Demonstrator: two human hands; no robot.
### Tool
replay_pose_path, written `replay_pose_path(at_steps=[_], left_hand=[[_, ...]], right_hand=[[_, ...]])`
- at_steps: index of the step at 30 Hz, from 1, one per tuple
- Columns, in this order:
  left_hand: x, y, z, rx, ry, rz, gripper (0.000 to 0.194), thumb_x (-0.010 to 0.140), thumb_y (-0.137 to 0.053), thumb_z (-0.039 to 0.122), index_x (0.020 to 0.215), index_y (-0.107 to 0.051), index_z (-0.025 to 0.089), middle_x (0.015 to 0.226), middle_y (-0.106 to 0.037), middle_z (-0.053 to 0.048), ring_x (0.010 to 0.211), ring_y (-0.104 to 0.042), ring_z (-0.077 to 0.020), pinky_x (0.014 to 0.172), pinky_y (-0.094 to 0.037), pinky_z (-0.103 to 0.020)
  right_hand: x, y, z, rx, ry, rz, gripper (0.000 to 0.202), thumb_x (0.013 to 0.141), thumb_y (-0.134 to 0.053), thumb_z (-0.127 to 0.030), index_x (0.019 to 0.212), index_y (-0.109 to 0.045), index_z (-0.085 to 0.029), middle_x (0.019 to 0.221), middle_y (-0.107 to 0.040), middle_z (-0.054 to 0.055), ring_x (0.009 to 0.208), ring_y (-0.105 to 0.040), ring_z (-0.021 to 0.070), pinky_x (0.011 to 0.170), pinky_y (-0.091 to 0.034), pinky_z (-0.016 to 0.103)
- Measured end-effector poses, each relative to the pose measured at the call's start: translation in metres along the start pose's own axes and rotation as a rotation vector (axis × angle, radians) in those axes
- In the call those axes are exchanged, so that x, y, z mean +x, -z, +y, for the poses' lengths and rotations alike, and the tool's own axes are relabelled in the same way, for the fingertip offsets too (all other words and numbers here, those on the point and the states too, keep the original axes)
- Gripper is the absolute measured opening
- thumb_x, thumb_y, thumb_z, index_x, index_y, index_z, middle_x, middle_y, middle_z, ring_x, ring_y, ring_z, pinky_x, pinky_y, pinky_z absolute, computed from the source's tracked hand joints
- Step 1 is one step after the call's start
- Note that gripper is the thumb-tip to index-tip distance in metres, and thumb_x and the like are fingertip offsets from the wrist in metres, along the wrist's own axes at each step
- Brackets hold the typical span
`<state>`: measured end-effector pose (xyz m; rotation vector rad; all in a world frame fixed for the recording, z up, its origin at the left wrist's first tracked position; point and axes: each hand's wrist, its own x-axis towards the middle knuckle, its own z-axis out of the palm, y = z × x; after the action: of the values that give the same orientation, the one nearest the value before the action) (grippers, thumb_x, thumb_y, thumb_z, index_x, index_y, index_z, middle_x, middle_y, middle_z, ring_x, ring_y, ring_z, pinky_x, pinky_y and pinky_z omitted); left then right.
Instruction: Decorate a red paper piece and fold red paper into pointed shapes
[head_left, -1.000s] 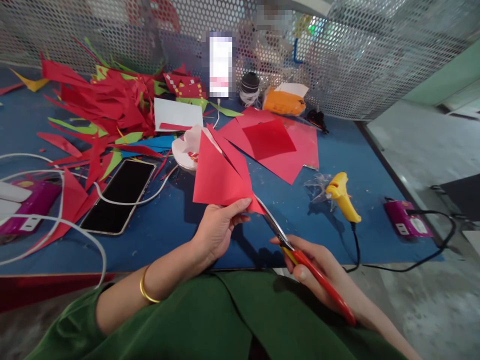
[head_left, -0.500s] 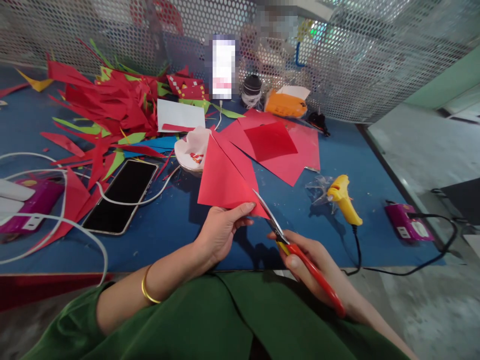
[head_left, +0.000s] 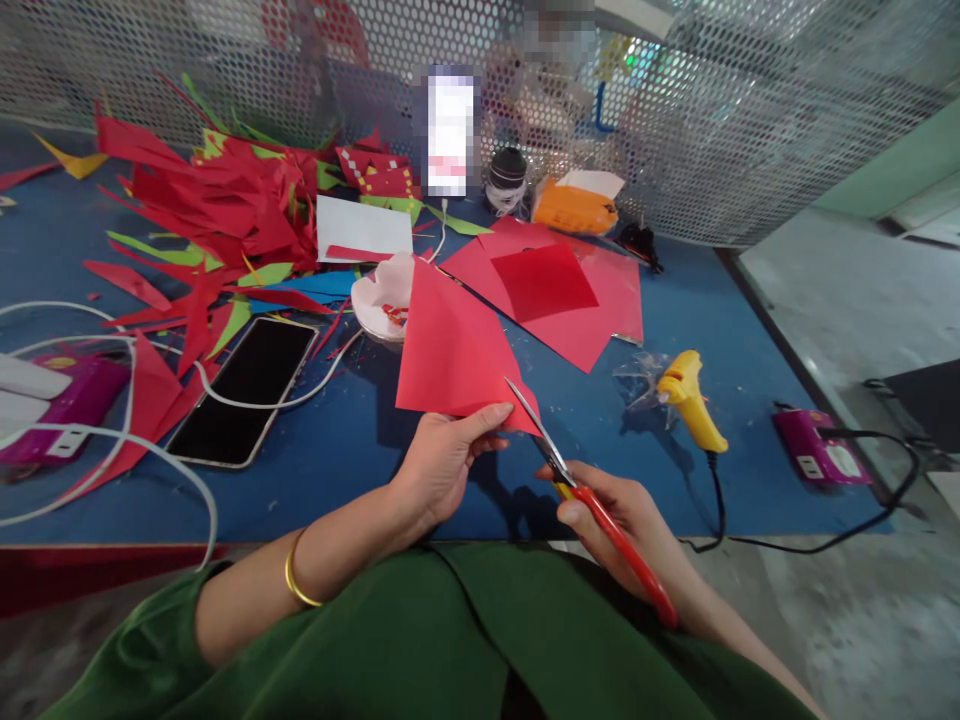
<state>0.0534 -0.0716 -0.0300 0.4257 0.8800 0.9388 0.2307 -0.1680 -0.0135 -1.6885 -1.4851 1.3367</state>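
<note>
Red paper [head_left: 457, 345] is pinched at its lower edge between the thumb and fingers of my left hand [head_left: 446, 460]. My right hand [head_left: 626, 525] holds scissors [head_left: 619, 540] with red handles and a bit of yellow near the pivot. The blades point up and left and lie at the paper's lower right corner, close to my left thumb. Behind the paper's left edge stands a white scalloped bowl [head_left: 379, 300] with small red bits inside, partly covered by the paper.
On the blue table [head_left: 570, 420] lie a heap of red scraps [head_left: 225, 200], a dark phone [head_left: 244, 390], more red sheets [head_left: 615, 290], a yellow glue gun [head_left: 694, 400] and purple power blocks [head_left: 817, 445]. A lit, blurred screen [head_left: 450, 135] leans against the mesh.
The red paper's right part has shifted, and the slit-like gap across it no longer shows. The scissor handles have moved slightly up and left. My left hand is nearly unmoved.
</note>
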Motion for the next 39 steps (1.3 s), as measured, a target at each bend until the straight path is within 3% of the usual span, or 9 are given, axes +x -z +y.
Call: replay_pose_path(at_steps=[5,12,21,33,39], left_hand=[[-0.002,-0.001,0.004,0.004,0.010,-0.014,0.026,0.061,-0.091,0.028,0.078,-0.077,0.014,0.075,-0.074,-0.004,0.069,-0.068,-0.0142,0.058,-0.055,-0.023],[-0.002,-0.006,0.008,-0.081,-0.081,0.133,0.035,0.054,-0.093,0.024,0.082,-0.075,0.013,0.083,-0.075,-0.003,0.069,-0.067,-0.0146,0.053,-0.056,-0.024],[-0.001,-0.003,0.005,-0.105,-0.069,0.097,0.031,0.060,-0.091,0.021,0.085,-0.076,0.012,0.081,-0.075,-0.004,0.068,-0.069,-0.0143,0.060,-0.060,-0.025],[-0.004,-0.003,0.002,-0.101,-0.096,0.042,0.019,0.068,-0.086,0.018,0.082,-0.075,0.013,0.082,-0.077,-0.003,0.079,-0.072,-0.0148,0.074,-0.061,-0.025],[-0.005,-0.005,0.003,-0.084,-0.090,0.065,0.022,0.067,-0.086,0.019,0.085,-0.075,0.013,0.084,-0.078,-0.006,0.084,-0.074,-0.0185,0.076,-0.061,-0.028]], right_hand=[[0.001,0.000,0.003,-0.027,0.011,0.013,0.050,0.089,-0.056,-0.059,0.112,-0.068,-0.016,0.056,-0.027,-0.008,0.049,-0.020,0.0083,0.044,-0.018,0.024],[0.000,0.004,-0.003,-0.091,0.034,0.006,0.051,0.089,-0.055,-0.059,0.112,-0.067,-0.015,0.063,-0.039,-0.005,0.053,-0.029,0.0095,0.047,-0.024,0.023],[-0.003,0.010,-0.006,-0.103,0.080,-0.063,0.053,0.091,-0.051,-0.061,0.118,-0.062,-0.016,0.066,-0.046,-0.003,0.054,-0.035,0.0100,0.049,-0.030,0.023],[0.004,0.004,-0.012,0.047,0.070,-0.070,0.058,0.093,-0.047,-0.064,0.118,-0.060,-0.013,0.066,-0.043,-0.004,0.050,-0.035,0.0081,0.045,-0.028,0.022],[0.011,0.001,-0.009,0.050,0.031,-0.086,0.058,0.093,-0.046,-0.065,0.119,-0.059,-0.014,0.063,-0.039,-0.006,0.049,-0.034,0.0082,0.044,-0.027,0.022]])
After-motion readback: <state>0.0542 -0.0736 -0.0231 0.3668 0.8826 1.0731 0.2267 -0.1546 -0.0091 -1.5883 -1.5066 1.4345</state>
